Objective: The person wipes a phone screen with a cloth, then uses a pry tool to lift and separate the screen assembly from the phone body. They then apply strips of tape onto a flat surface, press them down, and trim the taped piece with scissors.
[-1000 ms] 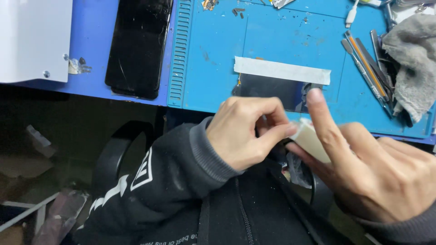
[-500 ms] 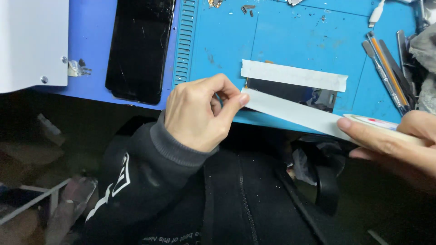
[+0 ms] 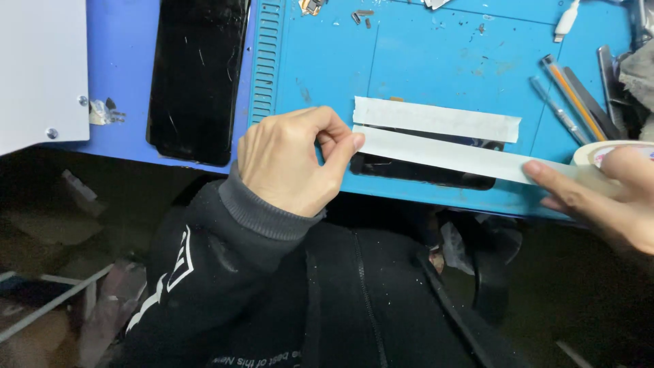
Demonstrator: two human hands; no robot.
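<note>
My left hand (image 3: 293,160) pinches the free end of a white tape strip (image 3: 449,153) between thumb and forefinger. The strip stretches rightward to a tape roll (image 3: 603,153) gripped by my right hand (image 3: 606,197) at the frame's right edge. Under the stretched strip lies a dark flat panel (image 3: 422,170) on the blue work mat (image 3: 422,61), near its front edge. Another white tape strip (image 3: 436,119) is stuck across the panel's upper edge.
A black phone screen (image 3: 197,75) lies at the left of the mat. A white box (image 3: 37,68) sits far left. Pens and metal tools (image 3: 572,95) lie at the right, small screws (image 3: 361,15) at the top, a grey cloth (image 3: 637,71) far right.
My hands have drawn apart, pulling a long strip off the roll. The strip now spans above the dark panel, lower and flatter than before.
</note>
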